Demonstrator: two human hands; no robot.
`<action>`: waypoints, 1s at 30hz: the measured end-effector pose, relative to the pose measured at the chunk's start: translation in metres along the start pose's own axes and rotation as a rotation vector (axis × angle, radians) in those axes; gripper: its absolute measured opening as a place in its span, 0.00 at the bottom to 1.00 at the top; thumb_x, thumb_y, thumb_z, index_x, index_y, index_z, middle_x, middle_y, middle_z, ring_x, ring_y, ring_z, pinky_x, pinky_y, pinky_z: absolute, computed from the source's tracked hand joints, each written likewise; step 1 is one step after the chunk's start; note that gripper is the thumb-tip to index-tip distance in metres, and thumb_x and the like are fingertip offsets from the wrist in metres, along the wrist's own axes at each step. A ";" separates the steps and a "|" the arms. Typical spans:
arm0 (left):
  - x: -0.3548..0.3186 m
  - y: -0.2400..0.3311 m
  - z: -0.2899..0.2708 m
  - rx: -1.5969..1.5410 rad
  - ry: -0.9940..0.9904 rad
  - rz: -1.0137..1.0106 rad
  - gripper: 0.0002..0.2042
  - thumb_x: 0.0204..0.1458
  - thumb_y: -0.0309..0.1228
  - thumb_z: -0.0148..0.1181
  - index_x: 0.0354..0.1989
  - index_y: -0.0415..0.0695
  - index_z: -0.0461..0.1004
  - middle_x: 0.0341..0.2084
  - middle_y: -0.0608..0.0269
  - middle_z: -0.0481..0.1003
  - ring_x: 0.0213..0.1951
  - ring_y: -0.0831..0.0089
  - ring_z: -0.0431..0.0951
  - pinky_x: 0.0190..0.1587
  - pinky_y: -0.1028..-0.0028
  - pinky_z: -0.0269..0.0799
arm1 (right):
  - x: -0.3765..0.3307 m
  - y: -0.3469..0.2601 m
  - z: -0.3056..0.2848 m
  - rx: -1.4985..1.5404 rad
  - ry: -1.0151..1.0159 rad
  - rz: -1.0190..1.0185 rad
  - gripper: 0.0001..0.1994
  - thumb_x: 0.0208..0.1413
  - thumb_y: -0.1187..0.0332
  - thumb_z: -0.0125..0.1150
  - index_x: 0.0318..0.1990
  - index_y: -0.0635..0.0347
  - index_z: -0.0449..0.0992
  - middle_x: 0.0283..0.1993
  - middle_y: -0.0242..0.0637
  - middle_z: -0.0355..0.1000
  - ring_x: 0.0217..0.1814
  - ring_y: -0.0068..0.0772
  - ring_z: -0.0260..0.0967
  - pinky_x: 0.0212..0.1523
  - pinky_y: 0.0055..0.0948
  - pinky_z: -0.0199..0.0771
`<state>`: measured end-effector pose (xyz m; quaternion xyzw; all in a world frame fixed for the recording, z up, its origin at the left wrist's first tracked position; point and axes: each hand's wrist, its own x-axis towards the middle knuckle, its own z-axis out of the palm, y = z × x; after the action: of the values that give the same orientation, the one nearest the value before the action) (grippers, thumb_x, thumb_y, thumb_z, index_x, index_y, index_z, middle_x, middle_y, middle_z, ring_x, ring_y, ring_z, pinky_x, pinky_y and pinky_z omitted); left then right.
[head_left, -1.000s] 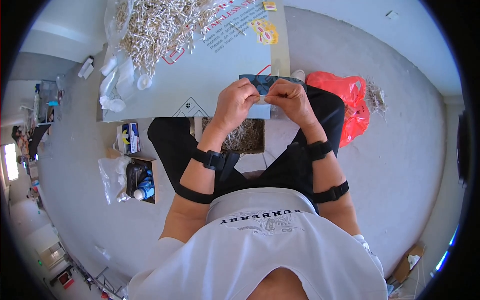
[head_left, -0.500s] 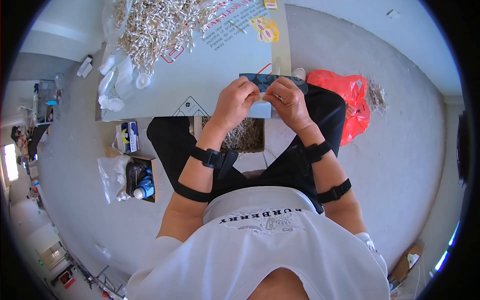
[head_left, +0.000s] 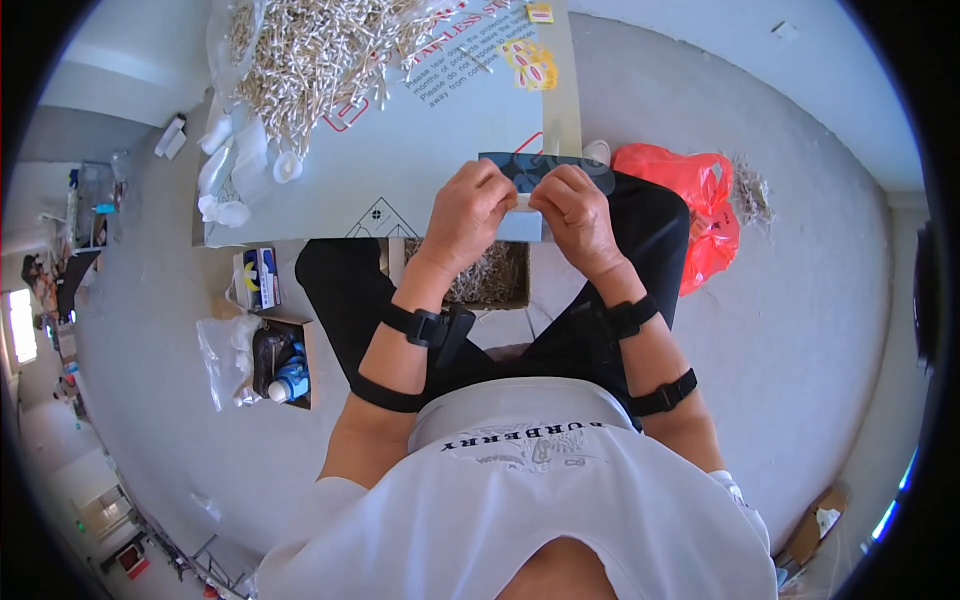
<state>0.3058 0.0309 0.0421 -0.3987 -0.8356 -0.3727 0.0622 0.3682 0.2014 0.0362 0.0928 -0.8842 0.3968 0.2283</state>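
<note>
Pinching in close to each other, the two hands meet above the near edge of the table, just left of the right knee. The left hand comes in from the left and the right hand from the right, fingers bunched and thumbs turned inward, with only a narrow gap between them. A small white piece bridges that gap, its visible length running roughly left to right, one end at each set of fingertips. Neither hand is clearly nearer to it; both seem to have hold of it, though the fingers hide its ends and I can't tell its full shape.

Just beyond the fingers lies a dark blue patterned strip, stretched the same way as the white piece and partly covered by the hands. Below the wrists, between the knees, sits a box filled with thin sticks.

Farther off, up and to the left of the hands, a big heap of cotton swabs spreads over the table, with crumpled clear plastic nearer its left side. Yellow stickers lie toward the far right. On the floor past the right knee is a red bag, and well to the left, an open carton holds a blue bottle.
</note>
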 end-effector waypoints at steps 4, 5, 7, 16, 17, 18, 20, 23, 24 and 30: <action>0.003 0.004 0.002 -0.112 0.024 0.013 0.13 0.35 0.24 0.69 0.32 0.41 0.76 0.29 0.63 0.72 0.36 0.60 0.73 0.39 0.66 0.71 | -0.002 0.001 -0.001 0.058 -0.010 0.078 0.04 0.45 0.76 0.64 0.27 0.61 0.74 0.30 0.38 0.69 0.36 0.46 0.69 0.36 0.38 0.71; 0.003 0.003 0.004 -0.123 0.002 0.038 0.15 0.33 0.24 0.70 0.33 0.42 0.77 0.30 0.64 0.73 0.37 0.61 0.73 0.41 0.67 0.72 | -0.002 0.001 0.000 0.059 -0.011 0.078 0.04 0.45 0.76 0.64 0.27 0.61 0.74 0.30 0.38 0.69 0.36 0.46 0.69 0.36 0.38 0.71; 0.002 -0.004 0.012 -0.145 0.015 0.039 0.13 0.33 0.24 0.69 0.31 0.41 0.76 0.29 0.63 0.73 0.37 0.61 0.73 0.41 0.67 0.71 | -0.002 0.001 0.000 0.064 -0.015 0.103 0.04 0.45 0.75 0.65 0.27 0.61 0.74 0.30 0.38 0.69 0.36 0.45 0.69 0.36 0.38 0.71; 0.007 -0.009 0.014 -0.109 -0.045 0.050 0.11 0.34 0.22 0.68 0.29 0.39 0.76 0.28 0.59 0.74 0.36 0.60 0.73 0.39 0.66 0.70 | 0.001 0.000 0.005 0.057 0.004 0.027 0.05 0.45 0.78 0.64 0.29 0.62 0.73 0.31 0.39 0.68 0.36 0.43 0.68 0.36 0.34 0.70; 0.007 -0.008 0.013 -0.109 -0.073 0.036 0.10 0.35 0.22 0.68 0.29 0.39 0.76 0.28 0.59 0.74 0.37 0.60 0.73 0.40 0.66 0.70 | 0.001 0.000 0.005 0.058 0.006 0.026 0.05 0.45 0.78 0.64 0.29 0.62 0.73 0.31 0.39 0.68 0.36 0.43 0.68 0.36 0.34 0.70; 0.007 -0.007 0.012 -0.108 -0.072 0.037 0.10 0.35 0.22 0.68 0.29 0.39 0.76 0.28 0.59 0.74 0.37 0.60 0.73 0.40 0.66 0.70 | 0.001 0.001 0.005 0.023 -0.008 0.039 0.05 0.45 0.77 0.64 0.28 0.61 0.72 0.31 0.39 0.67 0.36 0.45 0.68 0.36 0.37 0.70; 0.006 -0.007 0.008 -0.253 0.010 -0.018 0.10 0.36 0.20 0.67 0.29 0.39 0.75 0.27 0.60 0.74 0.36 0.61 0.73 0.39 0.67 0.71 | 0.001 0.003 0.005 -0.011 -0.021 0.052 0.05 0.44 0.76 0.63 0.27 0.61 0.72 0.31 0.40 0.67 0.37 0.47 0.68 0.36 0.40 0.70; 0.001 -0.014 0.001 -0.215 0.016 -0.002 0.10 0.36 0.19 0.66 0.30 0.39 0.76 0.27 0.61 0.74 0.35 0.62 0.74 0.38 0.68 0.71 | 0.001 0.004 0.004 -0.011 -0.009 0.045 0.06 0.45 0.75 0.63 0.27 0.60 0.70 0.31 0.40 0.67 0.37 0.48 0.67 0.36 0.41 0.69; 0.000 -0.015 0.000 -0.212 0.017 -0.002 0.10 0.36 0.19 0.66 0.30 0.39 0.76 0.27 0.61 0.74 0.35 0.62 0.74 0.38 0.68 0.71 | 0.001 0.003 0.004 -0.003 -0.024 0.052 0.06 0.45 0.75 0.62 0.27 0.60 0.70 0.31 0.40 0.66 0.38 0.48 0.67 0.36 0.41 0.69; 0.000 -0.013 0.006 0.006 0.066 0.105 0.08 0.39 0.17 0.62 0.28 0.38 0.71 0.25 0.59 0.70 0.33 0.60 0.73 0.35 0.67 0.71 | 0.003 0.001 0.004 0.022 -0.060 0.040 0.05 0.46 0.75 0.61 0.28 0.61 0.70 0.31 0.40 0.66 0.39 0.48 0.66 0.38 0.41 0.68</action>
<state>0.2974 0.0297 0.0305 -0.4291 -0.8124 -0.3792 0.1103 0.3635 0.1996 0.0349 0.0893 -0.8880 0.4080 0.1926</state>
